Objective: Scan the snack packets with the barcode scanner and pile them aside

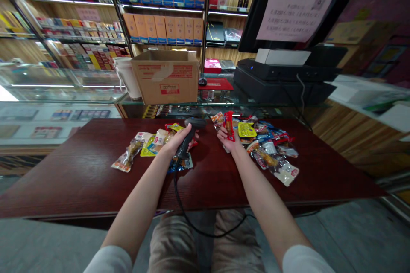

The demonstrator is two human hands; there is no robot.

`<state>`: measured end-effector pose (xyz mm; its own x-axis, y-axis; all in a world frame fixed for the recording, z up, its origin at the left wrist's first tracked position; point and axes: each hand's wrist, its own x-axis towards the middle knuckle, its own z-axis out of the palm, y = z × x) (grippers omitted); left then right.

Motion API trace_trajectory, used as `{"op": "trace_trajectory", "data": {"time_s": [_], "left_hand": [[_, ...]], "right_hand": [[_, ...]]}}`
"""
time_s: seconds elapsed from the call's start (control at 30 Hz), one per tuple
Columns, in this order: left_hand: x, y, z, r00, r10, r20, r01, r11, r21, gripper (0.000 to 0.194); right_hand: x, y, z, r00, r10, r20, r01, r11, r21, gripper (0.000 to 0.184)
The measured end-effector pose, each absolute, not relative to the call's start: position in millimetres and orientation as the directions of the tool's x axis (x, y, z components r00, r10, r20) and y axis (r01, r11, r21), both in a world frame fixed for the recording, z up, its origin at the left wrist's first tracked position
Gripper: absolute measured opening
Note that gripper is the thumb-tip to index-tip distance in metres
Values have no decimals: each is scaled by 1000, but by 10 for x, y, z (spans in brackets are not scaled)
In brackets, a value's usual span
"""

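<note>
My left hand [180,140] is wrapped round the grip of a black barcode scanner [185,141], whose head points to the right. In my right hand [226,137] is a small red snack packet [229,123], held upright at the left edge of a heap of packaged snacks [269,136]. A yellow packet [246,129] lies in that heap just right of my fingers. Behind and below the scanner are more snack packets [159,137], partly hidden by my left hand. A clear packet [128,155] lies at their left end.
Everything lies on a dark red wooden table [80,179]. The scanner's black cable [188,222] loops over the front edge. Beyond stands a glass counter with a cardboard box [166,76], a white cup [128,77] and a black cash drawer [282,87]. Stocked shelves line the wall.
</note>
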<state>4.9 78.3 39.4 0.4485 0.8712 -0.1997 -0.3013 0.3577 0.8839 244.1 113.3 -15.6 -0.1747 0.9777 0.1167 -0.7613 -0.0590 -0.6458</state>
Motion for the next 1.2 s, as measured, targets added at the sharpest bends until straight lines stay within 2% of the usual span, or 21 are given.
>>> {"op": "trace_trajectory", "data": {"time_s": [0.1,0.33,0.43,0.6,0.8,0.9,0.97,1.03,1.07,1.1,1.13,1.17,1.2], "left_hand": [[44,785,380,472,866,-164,-281,325,903,51],[44,789,327,562,827,-1,-340,232,912,59],[45,769,332,602,796,57,-362,209,909,62],[86,713,346,643,762,74,-331,190,924,65],[216,629,338,683,730,33,-226,168,960,67],[248,608,334,700,713,33,-211,162,964,68],[251,606,331,707,707,31,-201,159,967,68],[248,608,329,709,705,27,-194,157,968,69],[247,608,327,711,703,26,-191,158,969,69],[248,607,325,715,699,24,-188,159,969,69],[250,604,323,719,695,23,-185,159,970,68],[255,599,321,724,690,20,-179,159,971,67],[263,594,317,728,686,15,-170,159,972,66]], "right_hand": [[2496,1124,-174,-258,959,114,-734,-118,-669,15],[2618,1126,-206,-448,892,-62,-559,-333,-759,15],[2589,1082,-176,-490,868,-85,-518,-368,-772,14],[2469,1015,-93,-373,927,18,-655,-250,-713,11],[2355,988,26,-198,980,12,-781,-150,-606,20],[2325,989,74,-127,992,21,-797,-90,-597,24],[2313,1007,79,-118,992,37,-764,-67,-642,26],[2310,1038,59,-76,990,121,-621,48,-782,29],[2313,1054,42,-28,977,212,-457,177,-872,31],[2319,1068,21,30,936,352,-171,352,-920,34],[2328,1077,0,49,853,519,206,500,-841,37],[2339,1080,-21,2,726,688,592,553,-586,40],[2351,1078,-39,-96,622,777,829,482,-283,40]]}}
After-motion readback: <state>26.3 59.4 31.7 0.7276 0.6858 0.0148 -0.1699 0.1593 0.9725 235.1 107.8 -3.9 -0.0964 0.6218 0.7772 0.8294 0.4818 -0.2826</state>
